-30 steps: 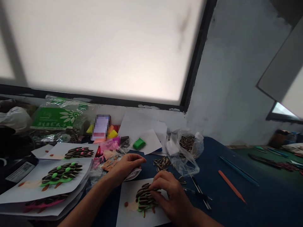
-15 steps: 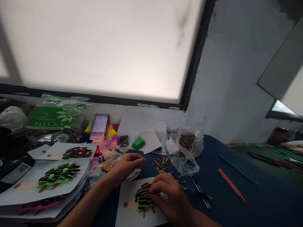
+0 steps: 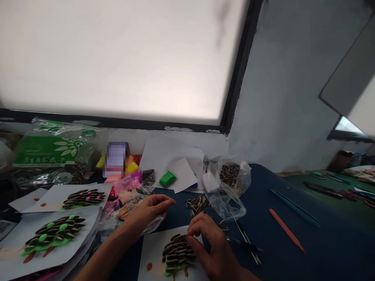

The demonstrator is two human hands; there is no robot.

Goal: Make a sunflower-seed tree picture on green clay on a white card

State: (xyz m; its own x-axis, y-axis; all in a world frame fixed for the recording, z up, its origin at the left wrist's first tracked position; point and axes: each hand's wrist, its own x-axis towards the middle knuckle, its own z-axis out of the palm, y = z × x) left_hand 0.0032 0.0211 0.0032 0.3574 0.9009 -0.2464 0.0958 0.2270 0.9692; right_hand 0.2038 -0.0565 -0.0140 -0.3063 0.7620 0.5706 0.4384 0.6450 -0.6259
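On a white sheet [image 3: 147, 245] in front of me is a hedgehog-shaped picture. Its green clay [image 3: 169, 269] body carries rows of striped sunflower seeds [image 3: 177, 251]. My right hand [image 3: 211, 242] is at the right edge of these seeds, thumb and forefinger pinched together; whatever is between the tips is hidden. Above the sheet's far left corner, my left hand [image 3: 155, 208] is closed, its fingers bent and pressed together. Clear plastic shows beneath that hand, and its palm is out of sight. Loose sunflower seeds [image 3: 197, 203] lie in a small pile beyond both hands.
Finished-looking seed pictures [image 3: 55, 234] are stacked at left. Behind stand a green seed bag [image 3: 43, 150], a phone [image 3: 116, 158] and a green clay packet [image 3: 168, 178]. A plastic bag of seeds [image 3: 230, 175], pens [image 3: 246, 238] and an orange tool [image 3: 286, 229] lie to the right.
The view has shifted slightly, so the pictures at left sit farther left and lower. My right hand stays pinched beside the seeds, its fingertips slightly shifted. My left hand keeps its closed shape.
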